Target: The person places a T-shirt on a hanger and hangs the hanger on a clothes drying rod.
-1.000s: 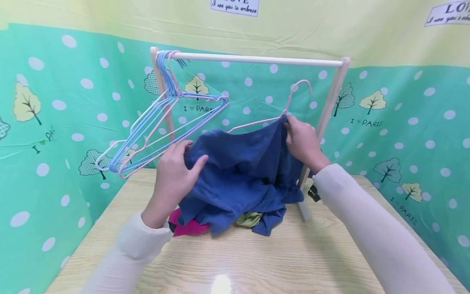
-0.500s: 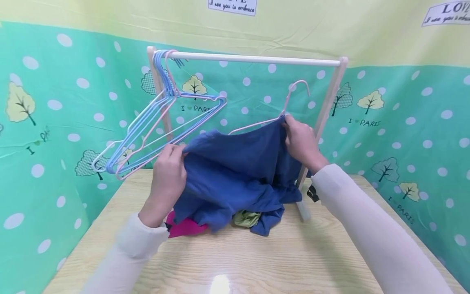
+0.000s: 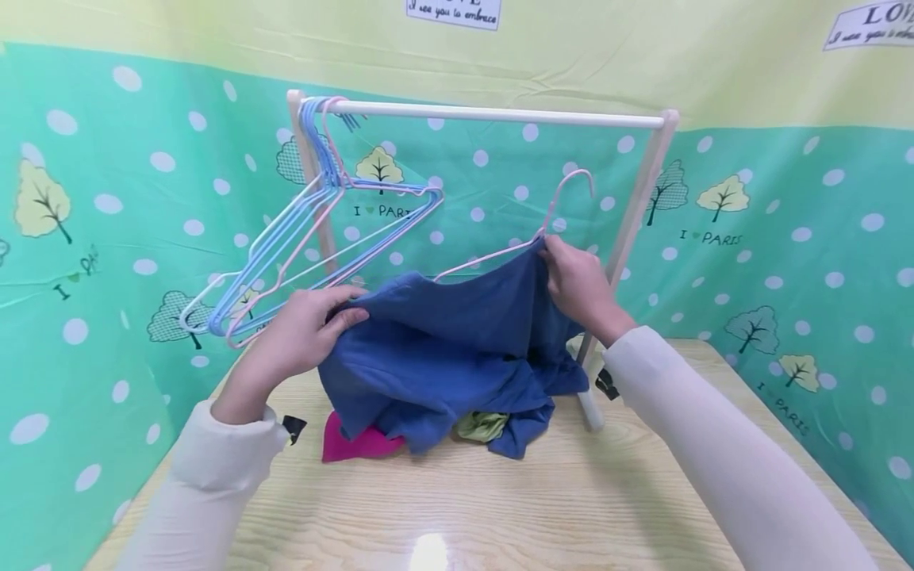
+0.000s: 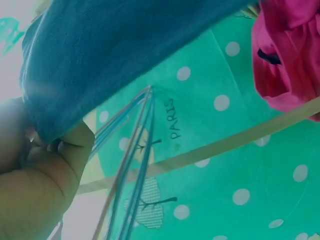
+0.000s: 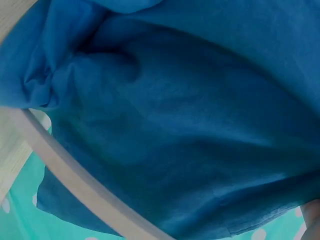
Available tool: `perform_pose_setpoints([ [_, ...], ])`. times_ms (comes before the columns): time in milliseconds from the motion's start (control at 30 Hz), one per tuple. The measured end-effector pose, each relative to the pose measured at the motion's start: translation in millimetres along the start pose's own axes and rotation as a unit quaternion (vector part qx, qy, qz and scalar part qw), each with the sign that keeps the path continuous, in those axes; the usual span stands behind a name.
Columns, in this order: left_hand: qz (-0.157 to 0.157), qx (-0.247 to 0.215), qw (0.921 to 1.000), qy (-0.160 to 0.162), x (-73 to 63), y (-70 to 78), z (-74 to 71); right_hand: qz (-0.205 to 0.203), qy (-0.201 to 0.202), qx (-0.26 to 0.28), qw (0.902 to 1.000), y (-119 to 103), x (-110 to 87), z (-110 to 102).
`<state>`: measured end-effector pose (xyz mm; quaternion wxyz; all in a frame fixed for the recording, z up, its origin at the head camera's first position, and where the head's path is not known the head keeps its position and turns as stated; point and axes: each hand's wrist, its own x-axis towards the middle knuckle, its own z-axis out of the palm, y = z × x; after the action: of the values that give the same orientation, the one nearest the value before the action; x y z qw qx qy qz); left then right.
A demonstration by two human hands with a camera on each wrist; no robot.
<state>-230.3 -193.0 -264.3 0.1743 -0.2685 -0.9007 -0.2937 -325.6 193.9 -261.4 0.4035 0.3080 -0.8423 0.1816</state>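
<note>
A dark blue garment (image 3: 443, 341) hangs in folds between both hands, its lower part bunched over the table. My left hand (image 3: 303, 329) pinches its upper left edge between thumb and fingers; the left wrist view shows the cloth (image 4: 115, 55) stretching away from that grip. My right hand (image 3: 580, 285) grips its upper right edge, at the neck of a pink hanger (image 3: 553, 202). The hanger's hook stands free below the rail, and one arm runs down behind the cloth's edge. Most of the hanger is hidden by the garment, whose folds (image 5: 175, 125) fill the right wrist view.
A rack with a white rail (image 3: 493, 115) stands behind the hands. Several blue, white and pink hangers (image 3: 328, 170) hang at its left end, close to the left hand. Pink cloth (image 3: 360, 440) and green cloth (image 3: 481, 426) lie under the garment on the wooden table (image 3: 500, 515).
My left hand has gone from spread fingers beside the cloth to pinching its edge, then drawn it left and slightly down. The right hand and pink hanger have dipped a little, shifting left.
</note>
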Motion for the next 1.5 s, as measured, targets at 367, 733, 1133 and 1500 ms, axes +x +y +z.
perform_pose_setpoints([
  [367,0.167,0.063,0.9492,0.259,13.0,14.0,21.4,0.004,-0.006,-0.004,1.0,-8.7,1.4,-1.1],
  [733,0.16,0.137,0.9333,0.291,25.5,19.1,46.5,-0.003,-0.008,-0.001,1.0,-19.5,3.2,1.6],
  [1133,0.127,0.137,0.9344,0.303,40.6,34.8,64.8,0.004,-0.006,0.006,1.0,-45.9,12.0,5.3],
  [1500,0.093,0.081,0.9499,0.287,45.7,33.2,64.8,-0.005,-0.024,0.083,0.9963,-49.5,14.3,11.8],
])
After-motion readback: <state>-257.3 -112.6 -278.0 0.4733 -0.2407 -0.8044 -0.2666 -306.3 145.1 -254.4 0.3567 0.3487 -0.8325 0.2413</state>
